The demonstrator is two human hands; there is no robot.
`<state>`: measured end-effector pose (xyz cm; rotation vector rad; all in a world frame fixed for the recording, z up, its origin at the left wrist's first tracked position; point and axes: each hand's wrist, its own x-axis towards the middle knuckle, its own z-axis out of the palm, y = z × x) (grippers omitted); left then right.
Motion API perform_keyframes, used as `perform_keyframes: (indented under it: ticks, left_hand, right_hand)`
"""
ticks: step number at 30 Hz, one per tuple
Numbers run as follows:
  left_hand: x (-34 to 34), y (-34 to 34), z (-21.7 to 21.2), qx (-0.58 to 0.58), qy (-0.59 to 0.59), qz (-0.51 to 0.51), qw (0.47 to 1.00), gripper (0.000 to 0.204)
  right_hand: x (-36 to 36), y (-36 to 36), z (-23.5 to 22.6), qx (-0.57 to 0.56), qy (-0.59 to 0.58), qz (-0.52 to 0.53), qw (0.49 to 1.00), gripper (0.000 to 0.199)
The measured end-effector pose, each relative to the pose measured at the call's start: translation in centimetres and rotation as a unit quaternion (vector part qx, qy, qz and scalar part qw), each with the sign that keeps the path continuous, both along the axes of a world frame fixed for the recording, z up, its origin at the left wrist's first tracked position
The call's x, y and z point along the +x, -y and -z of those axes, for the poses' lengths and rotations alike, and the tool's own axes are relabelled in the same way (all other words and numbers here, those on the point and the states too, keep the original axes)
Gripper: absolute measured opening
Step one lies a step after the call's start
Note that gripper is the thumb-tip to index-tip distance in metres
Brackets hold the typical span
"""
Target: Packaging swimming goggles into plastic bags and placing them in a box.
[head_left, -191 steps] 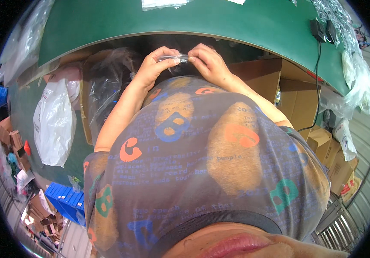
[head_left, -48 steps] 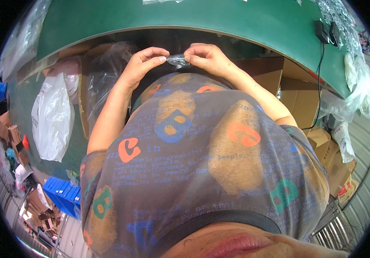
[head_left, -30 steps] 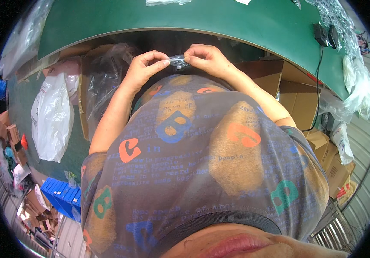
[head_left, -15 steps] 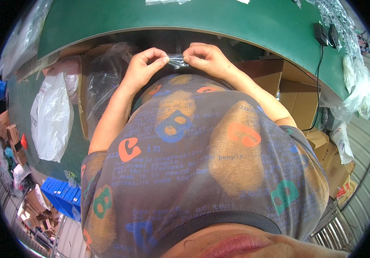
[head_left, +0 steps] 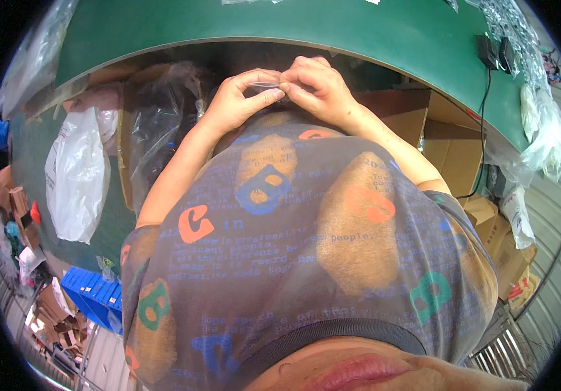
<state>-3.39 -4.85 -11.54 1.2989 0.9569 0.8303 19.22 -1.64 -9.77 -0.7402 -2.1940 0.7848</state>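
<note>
Left hand (head_left: 246,96) and right hand (head_left: 315,86) stand close together, fingers narrow, holding a small piece of clear plastic (head_left: 265,84) between them, near the edge of the green table (head_left: 280,25). I judge this handling unfinished: the plastic is not yet released; whether it is sealed, I cannot tell.

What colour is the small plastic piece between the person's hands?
The plastic piece looks clear and colourless; the head view, the only one, shows it.
</note>
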Motion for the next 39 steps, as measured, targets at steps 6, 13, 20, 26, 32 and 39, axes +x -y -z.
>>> perform_keyframes:
  ticks: [6,13,20,26,32,39]
  left_hand:
    - [0.0,0.7,1.1,-0.078,0.1,-0.052,0.991,0.034]
    - [-3.0,0.0,1.8,-0.064,0.066,-0.057,0.994,0.021]
    - [-2.8,0.4,1.8,-0.106,0.05,-0.093,0.989,0.019]
    - [-2.6,0.4,2.0,-0.121,0.055,-0.095,0.986,0.016]
    - [-2.9,0.2,1.2,-0.026,-0.04,-0.09,0.995,0.011]
    - [-2.9,-0.4,0.4,0.038,-0.078,-0.054,0.995,0.011]
  right_hand:
    - [0.1,-0.2,1.5,-0.149,-0.026,0.013,0.988,0.013]
    - [0.1,0.0,1.6,-0.161,-0.022,0.018,0.987,0.014]
    - [-0.2,0.0,1.0,-0.156,-0.016,0.009,0.988,0.013]
    - [-0.2,0.0,1.0,-0.137,-0.01,0.003,0.991,0.013]
    - [-0.3,-0.1,0.6,-0.152,-0.017,0.005,0.988,0.013]
    - [-0.4,-0.2,0.6,-0.137,-0.014,-0.009,0.99,0.012]
